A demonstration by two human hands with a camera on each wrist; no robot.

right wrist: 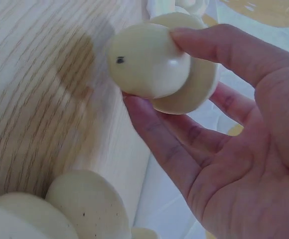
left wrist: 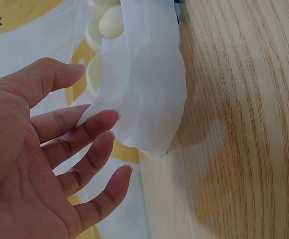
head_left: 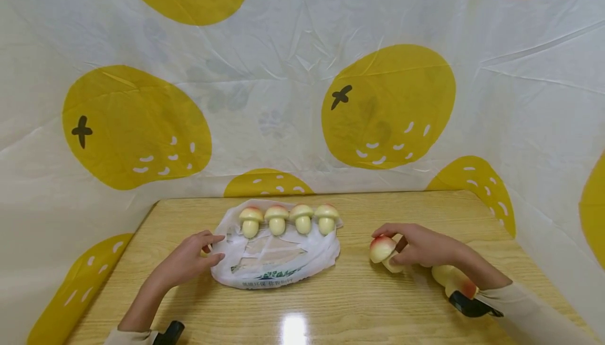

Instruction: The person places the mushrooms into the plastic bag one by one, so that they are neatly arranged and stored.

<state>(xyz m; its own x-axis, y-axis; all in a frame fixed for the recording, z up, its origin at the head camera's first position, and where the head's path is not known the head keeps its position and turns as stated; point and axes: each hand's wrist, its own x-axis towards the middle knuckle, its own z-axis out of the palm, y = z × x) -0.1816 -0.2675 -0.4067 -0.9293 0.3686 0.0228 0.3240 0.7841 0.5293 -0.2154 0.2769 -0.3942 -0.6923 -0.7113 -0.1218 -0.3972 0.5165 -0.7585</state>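
My right hand [head_left: 418, 245] pinches a toy mushroom [head_left: 382, 249] with a red-tinged cap, right of the bag. In the right wrist view the thumb and fingers grip its pale stem [right wrist: 147, 59]. A white plastic bag [head_left: 283, 280] with green print lies on the table, several similar mushrooms [head_left: 277, 221] in a row along its far part. At the bag's left edge is my left hand [head_left: 189, 258], thumb and fingers apart. The left wrist view shows its loosely bent fingers [left wrist: 102, 122] touching the bag's thin edge [left wrist: 149, 84], with the thumb off it.
More pale toy mushrooms [head_left: 456, 281] lie under the right forearm, partly hidden by it; their rounded parts [right wrist: 87, 204] show low in the right wrist view. The wooden table [head_left: 368, 308] meets a white curtain [head_left: 264, 103] with yellow fruit prints at the back and sides.
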